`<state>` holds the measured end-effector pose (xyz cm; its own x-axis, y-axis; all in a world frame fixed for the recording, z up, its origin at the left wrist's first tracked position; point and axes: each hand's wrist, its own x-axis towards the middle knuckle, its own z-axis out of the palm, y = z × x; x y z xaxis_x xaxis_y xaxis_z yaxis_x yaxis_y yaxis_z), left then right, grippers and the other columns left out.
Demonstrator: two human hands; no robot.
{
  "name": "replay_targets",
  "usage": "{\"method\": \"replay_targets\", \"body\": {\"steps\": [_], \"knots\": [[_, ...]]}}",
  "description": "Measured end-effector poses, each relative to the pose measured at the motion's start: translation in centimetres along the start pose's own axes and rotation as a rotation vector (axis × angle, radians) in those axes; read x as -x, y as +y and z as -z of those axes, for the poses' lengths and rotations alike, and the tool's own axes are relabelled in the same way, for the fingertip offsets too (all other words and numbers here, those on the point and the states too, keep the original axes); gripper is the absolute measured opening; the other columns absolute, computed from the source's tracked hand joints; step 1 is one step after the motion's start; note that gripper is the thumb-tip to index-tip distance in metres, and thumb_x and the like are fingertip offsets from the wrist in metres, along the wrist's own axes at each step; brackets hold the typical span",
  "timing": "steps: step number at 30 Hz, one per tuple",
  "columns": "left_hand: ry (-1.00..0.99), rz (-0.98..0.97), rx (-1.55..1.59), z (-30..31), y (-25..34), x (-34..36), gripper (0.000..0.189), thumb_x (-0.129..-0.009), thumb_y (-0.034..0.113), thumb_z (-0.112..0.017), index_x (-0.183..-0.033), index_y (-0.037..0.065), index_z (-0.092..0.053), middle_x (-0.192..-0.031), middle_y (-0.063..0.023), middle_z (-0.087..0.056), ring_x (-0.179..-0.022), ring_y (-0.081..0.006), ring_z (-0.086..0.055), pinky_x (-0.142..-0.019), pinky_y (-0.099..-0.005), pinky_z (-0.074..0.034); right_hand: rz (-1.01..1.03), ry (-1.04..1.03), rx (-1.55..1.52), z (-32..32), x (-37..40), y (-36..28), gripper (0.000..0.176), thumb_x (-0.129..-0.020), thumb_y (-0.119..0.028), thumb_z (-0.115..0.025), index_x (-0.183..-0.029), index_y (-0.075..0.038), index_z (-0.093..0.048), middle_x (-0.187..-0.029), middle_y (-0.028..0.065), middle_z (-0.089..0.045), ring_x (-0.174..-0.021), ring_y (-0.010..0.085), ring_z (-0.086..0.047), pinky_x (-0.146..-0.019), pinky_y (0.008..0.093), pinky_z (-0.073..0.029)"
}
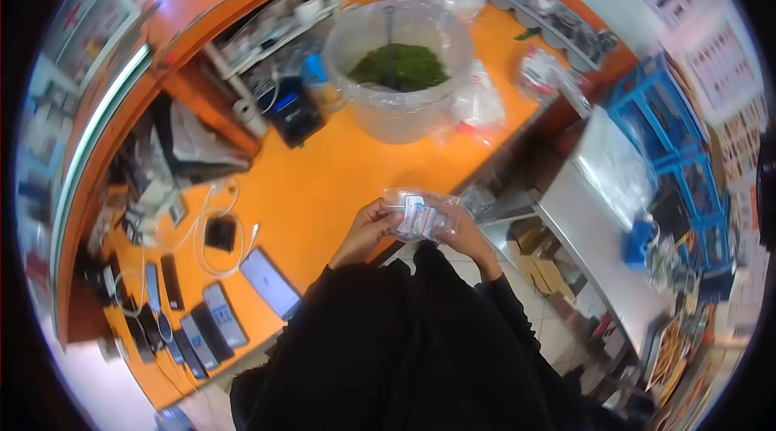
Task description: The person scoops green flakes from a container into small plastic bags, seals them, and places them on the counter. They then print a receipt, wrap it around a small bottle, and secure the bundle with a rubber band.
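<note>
Both of my hands hold a small clear plastic bag (420, 215) just above the front edge of the orange counter. Inside it shows something with a white and blue label, too small to read. My left hand (370, 227) has its fingers closed on the bag's left side. On the other side, my right hand (459, 229) grips the bag, its fingers partly covered by the shiny plastic. Beyond them on the counter stands a large translucent bucket (400, 120) with chopped green leaves (404, 67) and a dark upright handle in it.
Several phones (271, 281) and a coiled white cable (202, 241) lie on the left of the counter (315, 188). A dark card-reader-like device (293, 111) stands by the bucket. At right are a metal table (602, 229), blue drawers (659, 120) and an egg-tray-like holder (558, 23).
</note>
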<state>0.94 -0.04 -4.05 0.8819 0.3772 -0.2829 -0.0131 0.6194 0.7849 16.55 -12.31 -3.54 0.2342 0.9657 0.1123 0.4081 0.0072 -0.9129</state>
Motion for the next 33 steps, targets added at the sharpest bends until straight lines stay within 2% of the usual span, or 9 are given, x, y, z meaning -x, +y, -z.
{"method": "replay_targets", "body": {"steps": [9, 11, 18, 20, 24, 26, 27, 29, 33], "knots": [[0.331, -0.217, 0.159, 3.5, -0.8, 3.7, 0.019, -0.083, 0.012, -0.046, -0.100, 0.003, -0.049, -0.092, -0.0059, -0.055, -0.083, -0.0119, -0.053, -0.071, -0.0244, -0.044, -0.010, -0.335, -0.374, -3.2, -6.0, 0.0, 0.049, -0.061, -0.002, -0.058, -0.108, -0.003, -0.047, -0.116, 0.0087, -0.045, -0.100, 0.0217, -0.047, -0.085, 0.0311, -0.036], [0.397, -0.266, 0.142, 4.2, -1.0, 3.8, 0.017, -0.083, 0.012, -0.046, -0.097, 0.003, -0.049, -0.091, -0.0061, -0.055, -0.082, -0.0119, -0.053, -0.072, -0.0240, -0.044, 0.303, -0.310, -0.085, -2.9, -7.9, -2.2, 0.050, -0.062, -0.006, -0.060, -0.110, -0.002, -0.046, -0.114, 0.0116, -0.047, -0.098, 0.0225, -0.049, -0.083, 0.0311, -0.038], [0.521, -0.326, 0.327, 1.7, 1.5, 2.6, 0.020, -0.079, 0.007, -0.044, -0.098, 0.004, -0.041, -0.091, -0.0065, -0.051, -0.086, -0.0156, -0.052, -0.077, -0.0277, -0.044, 0.242, -0.527, 0.085, -2.1, -11.5, -2.2, 0.051, -0.060, -0.016, -0.066, -0.107, -0.006, -0.051, -0.090, 0.0125, -0.055, -0.080, 0.0265, -0.054, -0.071, 0.0321, -0.042], [0.504, -0.359, 0.349, 1.8, 0.4, 1.1, 0.025, -0.078, 0.006, -0.043, -0.102, 0.003, -0.039, -0.094, -0.0071, -0.050, -0.089, -0.0163, -0.052, -0.077, -0.0284, -0.043, 0.316, -0.467, 0.151, -1.6, -12.4, 0.0, 0.041, -0.059, -0.018, -0.066, -0.096, -0.005, -0.056, -0.086, 0.0122, -0.055, -0.071, 0.0270, -0.053, -0.063, 0.0334, -0.042], [0.572, -0.473, 0.367, 0.5, 0.8, 0.7, 0.033, -0.076, 0.004, -0.042, -0.108, 0.003, -0.035, -0.101, -0.0087, -0.048, -0.096, -0.0173, -0.049, -0.081, -0.0293, -0.043, 0.387, -0.536, 0.141, -1.3, -13.3, 0.4, 0.031, -0.060, -0.014, -0.066, -0.087, -0.004, -0.057, -0.088, 0.0121, -0.055, -0.073, 0.0254, -0.054, -0.064, 0.0318, -0.043], [0.606, -0.505, 0.403, 0.3, 0.3, 0.4, 0.035, -0.076, 0.004, -0.042, -0.110, 0.003, -0.034, -0.103, -0.0091, -0.048, -0.098, -0.0174, -0.049, -0.082, -0.0296, -0.042, 0.074, -0.412, -0.288, -1.4, -13.1, 1.3, 0.027, -0.061, -0.010, -0.065, -0.086, -0.002, -0.057, -0.089, 0.0120, -0.055, -0.077, 0.0240, -0.055, -0.066, 0.0300, -0.044], [0.618, -0.557, 0.454, 0.5, -0.1, 0.2, 0.036, -0.076, 0.004, -0.043, -0.110, 0.003, -0.034, -0.104, -0.0091, -0.048, -0.098, -0.0173, -0.049, -0.082, -0.0296, -0.042, 0.078, -0.429, -0.294, -1.1, -13.4, 1.5, 0.027, -0.061, -0.010, -0.065, -0.086, -0.002, -0.057, -0.089, 0.0120, -0.055, -0.077, 0.0240, -0.055, -0.066, 0.0300, -0.044], [0.639, -0.617, 0.500, 0.7, -0.8, 0.0, 0.037, -0.075, 0.003, -0.043, -0.111, 0.003, -0.034, -0.105, -0.0092, -0.047, -0.097, -0.0171, -0.049, -0.083, -0.0296, -0.042, 0.377, -0.357, -0.126, -0.2, -14.0, 1.2, 0.025, -0.062, -0.005, -0.065, -0.086, -0.001, -0.056, -0.088, 0.0117, -0.056, -0.080, 0.0226, -0.056, -0.067, 0.0283, -0.044], [0.693, -0.672, 0.485, 0.7, -0.8, -0.3, 0.035, -0.074, 0.000, -0.043, -0.108, 0.004, -0.037, -0.101, -0.0082, -0.050, -0.093, -0.0158, -0.051, -0.078, -0.0281, -0.044, 0.385, -0.294, -0.102, -0.2, -14.5, 1.0, 0.026, -0.062, -0.004, -0.066, -0.085, 0.000, -0.056, -0.089, 0.0120, -0.056, -0.080, 0.0234, -0.055, -0.068, 0.0285, -0.044]]}}
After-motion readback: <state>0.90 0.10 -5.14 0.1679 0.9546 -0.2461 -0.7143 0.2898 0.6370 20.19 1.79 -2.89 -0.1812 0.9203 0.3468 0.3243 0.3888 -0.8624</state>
